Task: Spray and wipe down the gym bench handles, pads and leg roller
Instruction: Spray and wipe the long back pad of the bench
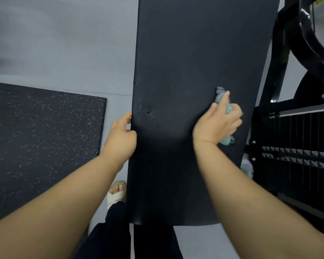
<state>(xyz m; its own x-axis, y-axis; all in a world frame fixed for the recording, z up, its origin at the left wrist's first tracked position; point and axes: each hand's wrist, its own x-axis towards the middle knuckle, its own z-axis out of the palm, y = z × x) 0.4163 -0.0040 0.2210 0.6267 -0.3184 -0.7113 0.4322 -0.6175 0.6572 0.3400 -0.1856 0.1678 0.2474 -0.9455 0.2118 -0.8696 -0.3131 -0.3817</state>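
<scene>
long black bench pad [191, 71], droplets [148, 113], teal cloth [229, 109]

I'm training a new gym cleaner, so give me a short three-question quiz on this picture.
1. True or false: the right hand holds a light blue cloth against the black bench pad.
2. The left hand: A) holds a spray bottle; B) grips the pad's left edge; C) hangs free.
3. Fill in: the spray droplets on the pad lie nearer the ___ hand.

Key: 1 true; 2 B; 3 left.
</scene>
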